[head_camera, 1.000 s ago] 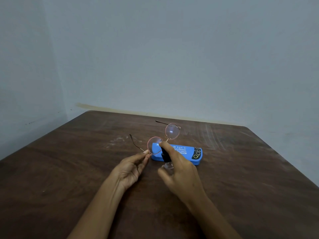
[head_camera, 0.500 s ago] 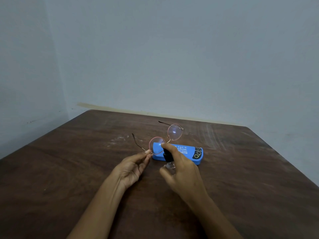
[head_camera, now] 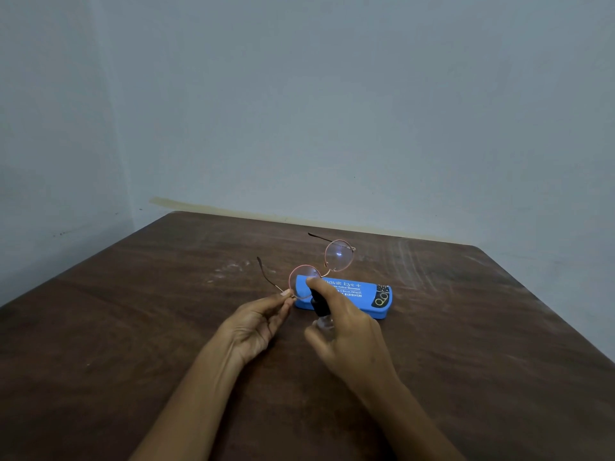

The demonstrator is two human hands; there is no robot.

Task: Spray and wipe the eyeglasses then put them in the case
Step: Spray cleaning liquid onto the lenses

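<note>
Left hand (head_camera: 256, 324) was pinching the eyeglasses (head_camera: 338, 257) right at the near corner, thumb and fingertips closed on the spot where the temple meets the rim, other fingers loosely curled. Right hand (head_camera: 349, 341) was wrapped around a little spray bottle (head_camera: 320, 306), clear body and black top, with the index finger on the pump and the nozzle just beside the near lens. So this looked like the spray step, with no wiping done yet as far as I could judge. To do it well I'd back the nozzle off a touch so the mist spreads across the lens instead of pooling in one spot, give a short press, then shift to the far lens. I'd hold by the frame only, since those thin wire arms look like they'd bend easily. The glasses were up in the air above the wooden table (head_camera: 133, 327), in front of the left end of the blue case (head_camera: 362, 296), which lay flat and shut. Their long axis, lens to lens, ran from near-left up to far-right, both temples were unfolded and pointed off to the left, and the lens fronts seemed to face the bottle side. I couldn't spot a cloth anywhere.
</note>
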